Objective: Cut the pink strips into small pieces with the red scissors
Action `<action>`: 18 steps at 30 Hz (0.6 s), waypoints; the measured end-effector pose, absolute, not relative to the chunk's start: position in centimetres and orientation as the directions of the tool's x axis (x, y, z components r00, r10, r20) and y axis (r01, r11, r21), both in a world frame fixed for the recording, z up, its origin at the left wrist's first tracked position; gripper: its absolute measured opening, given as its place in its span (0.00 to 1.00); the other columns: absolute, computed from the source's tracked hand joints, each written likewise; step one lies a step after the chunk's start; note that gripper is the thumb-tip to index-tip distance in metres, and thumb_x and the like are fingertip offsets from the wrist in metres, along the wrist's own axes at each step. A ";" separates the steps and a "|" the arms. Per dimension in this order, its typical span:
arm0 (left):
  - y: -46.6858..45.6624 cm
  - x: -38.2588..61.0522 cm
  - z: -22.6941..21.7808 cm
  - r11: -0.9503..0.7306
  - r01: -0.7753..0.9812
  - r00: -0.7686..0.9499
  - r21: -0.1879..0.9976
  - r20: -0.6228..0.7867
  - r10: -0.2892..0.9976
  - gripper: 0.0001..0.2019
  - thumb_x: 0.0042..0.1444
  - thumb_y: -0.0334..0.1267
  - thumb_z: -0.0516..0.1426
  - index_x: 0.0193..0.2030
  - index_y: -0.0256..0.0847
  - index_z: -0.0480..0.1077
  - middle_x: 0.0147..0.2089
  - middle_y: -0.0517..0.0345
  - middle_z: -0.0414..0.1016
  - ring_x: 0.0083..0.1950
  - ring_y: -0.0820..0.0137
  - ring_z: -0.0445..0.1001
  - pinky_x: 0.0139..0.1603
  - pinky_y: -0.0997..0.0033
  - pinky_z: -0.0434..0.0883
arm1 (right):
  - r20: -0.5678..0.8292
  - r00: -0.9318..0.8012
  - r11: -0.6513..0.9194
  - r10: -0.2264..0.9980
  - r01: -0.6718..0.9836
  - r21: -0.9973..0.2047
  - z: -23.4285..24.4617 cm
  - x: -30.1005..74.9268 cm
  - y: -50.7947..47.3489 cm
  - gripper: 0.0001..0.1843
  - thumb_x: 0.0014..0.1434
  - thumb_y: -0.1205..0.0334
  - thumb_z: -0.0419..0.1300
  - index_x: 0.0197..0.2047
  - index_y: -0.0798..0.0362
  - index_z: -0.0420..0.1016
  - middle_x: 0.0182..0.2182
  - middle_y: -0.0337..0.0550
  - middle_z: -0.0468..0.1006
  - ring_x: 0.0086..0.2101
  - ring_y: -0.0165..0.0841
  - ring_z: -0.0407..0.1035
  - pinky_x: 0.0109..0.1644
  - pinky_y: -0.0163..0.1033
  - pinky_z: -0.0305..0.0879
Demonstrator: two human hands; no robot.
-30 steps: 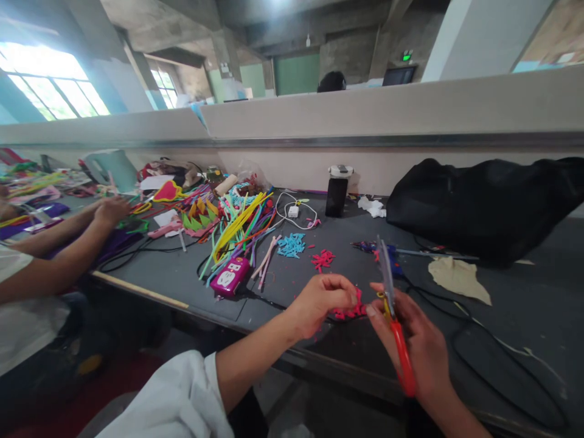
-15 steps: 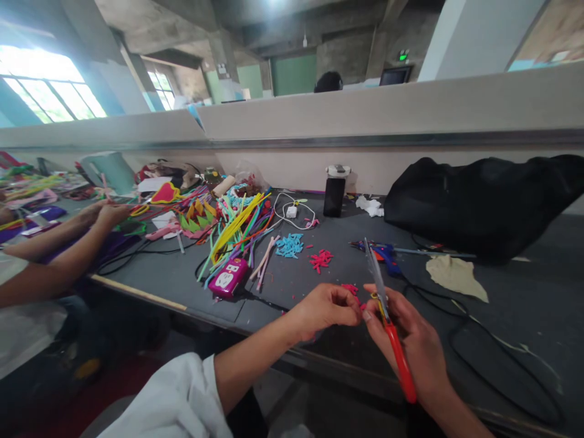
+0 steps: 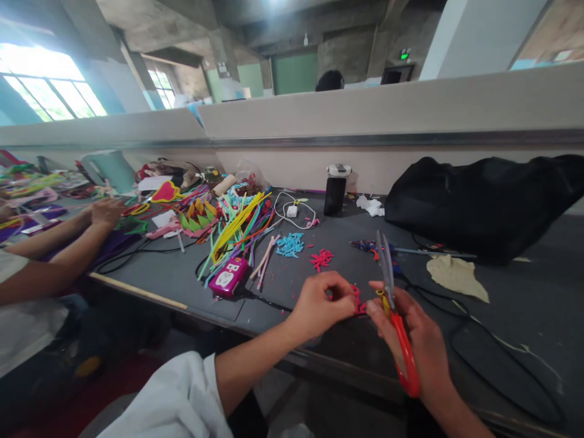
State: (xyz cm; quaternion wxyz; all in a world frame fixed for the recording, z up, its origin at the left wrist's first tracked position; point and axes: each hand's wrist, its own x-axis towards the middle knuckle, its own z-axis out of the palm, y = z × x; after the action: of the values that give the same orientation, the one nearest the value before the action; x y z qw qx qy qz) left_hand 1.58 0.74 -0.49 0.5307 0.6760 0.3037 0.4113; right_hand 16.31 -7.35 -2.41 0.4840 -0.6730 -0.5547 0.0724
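Observation:
My right hand (image 3: 424, 344) is closed around a pair of scissors (image 3: 404, 359) with red handles, its blades pointing up and slightly apart. My left hand (image 3: 325, 304) is just left of it, thumb and forefinger pinched together. Whatever is between those fingertips is too small to make out. Small red pieces (image 3: 357, 297) lie on the table right by the left fingertips. Beyond the hands are a little pile of short red pieces (image 3: 322, 260) and a pile of short blue pieces (image 3: 289, 244).
Fuzzy coloured stems (image 3: 241, 228) are heaped at left behind a magenta device (image 3: 229, 278). Behind my right hand lie a blue glue gun (image 3: 393, 260), its black cable (image 3: 438, 302) and a beige cloth (image 3: 456, 277). A black bag (image 3: 479, 207) stands far right. A co-worker's hands (image 3: 107, 211) are at left.
The scissors have tilted a little to the right and their blades have parted slightly. My left fingertips have drawn slightly away from my right hand. The co-worker's hands have shifted a bit left.

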 end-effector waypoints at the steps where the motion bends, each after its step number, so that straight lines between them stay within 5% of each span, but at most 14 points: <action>1: 1.1 1.5 -0.4 -0.101 -0.132 0.451 0.986 0.150 0.880 0.02 0.45 0.32 0.59 0.25 0.38 0.71 0.23 0.60 0.67 0.26 0.74 0.62 0.30 0.73 0.59 | 0.436 0.370 0.080 0.820 0.681 -0.728 -2.5 16.3 -7.3 0.20 0.58 0.48 0.57 0.48 0.51 0.74 0.35 0.41 0.80 0.29 0.31 0.75 0.35 0.34 0.72; 4: 2.0 1.3 -0.2 0.183 -0.442 0.438 0.878 0.033 0.898 0.02 0.45 0.33 0.60 0.26 0.37 0.71 0.21 0.64 0.63 0.24 0.77 0.59 0.32 0.74 0.61 | 0.407 0.306 0.102 0.861 0.680 -0.726 -3.5 16.0 -7.3 0.20 0.60 0.48 0.56 0.49 0.52 0.72 0.38 0.43 0.80 0.32 0.32 0.76 0.38 0.34 0.72; 7: 2.3 1.2 0.0 0.264 -0.600 0.439 0.755 0.034 0.898 0.03 0.45 0.32 0.62 0.27 0.36 0.71 0.23 0.64 0.63 0.25 0.78 0.59 0.34 0.73 0.63 | 0.457 0.241 0.160 0.856 0.718 -0.677 -4.6 15.4 -7.2 0.20 0.61 0.50 0.55 0.51 0.53 0.71 0.41 0.45 0.80 0.36 0.33 0.77 0.42 0.35 0.72; 18: 1.6 1.2 0.5 0.322 -0.684 0.406 0.654 -0.026 0.914 0.06 0.42 0.32 0.65 0.27 0.36 0.72 0.27 0.63 0.70 0.30 0.78 0.68 0.37 0.76 0.68 | 0.460 0.165 0.155 0.872 0.799 -0.582 -5.8 14.7 -7.4 0.20 0.62 0.51 0.54 0.53 0.51 0.71 0.43 0.44 0.80 0.38 0.35 0.77 0.45 0.39 0.73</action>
State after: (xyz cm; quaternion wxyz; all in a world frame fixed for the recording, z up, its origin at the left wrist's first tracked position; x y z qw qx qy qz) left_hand 1.18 1.59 0.49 0.7881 0.2860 0.2004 0.5070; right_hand 14.69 -7.43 -5.80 0.4030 -0.6482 -0.6444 0.0458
